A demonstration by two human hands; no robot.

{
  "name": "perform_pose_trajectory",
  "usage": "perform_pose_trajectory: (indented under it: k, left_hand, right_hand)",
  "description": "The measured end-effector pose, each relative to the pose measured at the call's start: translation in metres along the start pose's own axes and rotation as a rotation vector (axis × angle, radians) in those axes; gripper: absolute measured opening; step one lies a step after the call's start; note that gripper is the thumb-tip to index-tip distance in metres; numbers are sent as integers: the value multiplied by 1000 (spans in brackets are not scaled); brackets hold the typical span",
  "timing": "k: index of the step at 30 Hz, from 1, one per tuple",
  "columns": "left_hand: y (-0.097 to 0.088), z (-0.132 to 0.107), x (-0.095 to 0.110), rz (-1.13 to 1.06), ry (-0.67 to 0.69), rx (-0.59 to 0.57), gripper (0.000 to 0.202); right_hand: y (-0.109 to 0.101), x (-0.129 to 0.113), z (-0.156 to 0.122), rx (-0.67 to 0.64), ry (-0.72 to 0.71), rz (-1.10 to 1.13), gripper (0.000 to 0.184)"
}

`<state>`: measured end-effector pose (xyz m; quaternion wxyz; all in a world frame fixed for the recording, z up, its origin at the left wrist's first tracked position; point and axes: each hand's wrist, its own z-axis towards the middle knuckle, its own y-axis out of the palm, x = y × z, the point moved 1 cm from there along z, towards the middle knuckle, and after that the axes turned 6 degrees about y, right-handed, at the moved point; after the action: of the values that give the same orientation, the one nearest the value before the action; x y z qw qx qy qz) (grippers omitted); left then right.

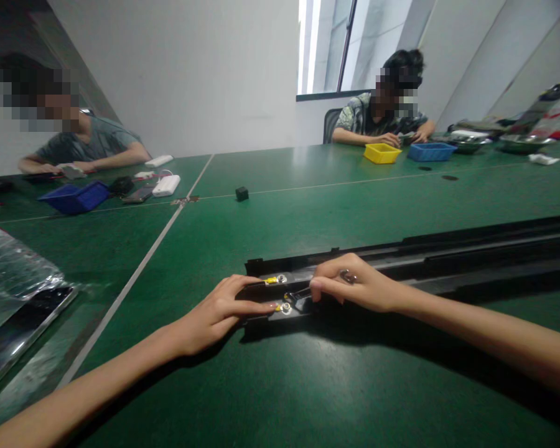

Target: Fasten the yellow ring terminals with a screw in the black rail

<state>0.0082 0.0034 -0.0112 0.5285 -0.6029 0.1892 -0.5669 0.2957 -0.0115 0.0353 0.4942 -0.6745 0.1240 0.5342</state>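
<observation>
A long black metal channel lies across the green table, its near end in front of me. Two nuts or bolt heads sit at that end, an upper one and a lower one, each beside a small yellow piece. My left hand reaches in from the left, fingers stretched out, with fingertips on or beside the yellow pieces. Pinched in my right hand is a metal wrench. Its shiny ring end shows above the knuckles; the other end is close to the lower nut, but I cannot tell whether they touch.
A clear plastic-wrapped black part lies at left. Across the green table are a small black block, a dark blue bin, a yellow bin and a blue bin. Two people sit at the far side.
</observation>
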Motion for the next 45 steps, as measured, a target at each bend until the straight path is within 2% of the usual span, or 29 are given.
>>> perform_pose_trajectory:
  k: [45]
  left_hand:
    - [-1,1,3,18,-6,1,43]
  right_hand:
    - [0,0,0,10,0,4,39]
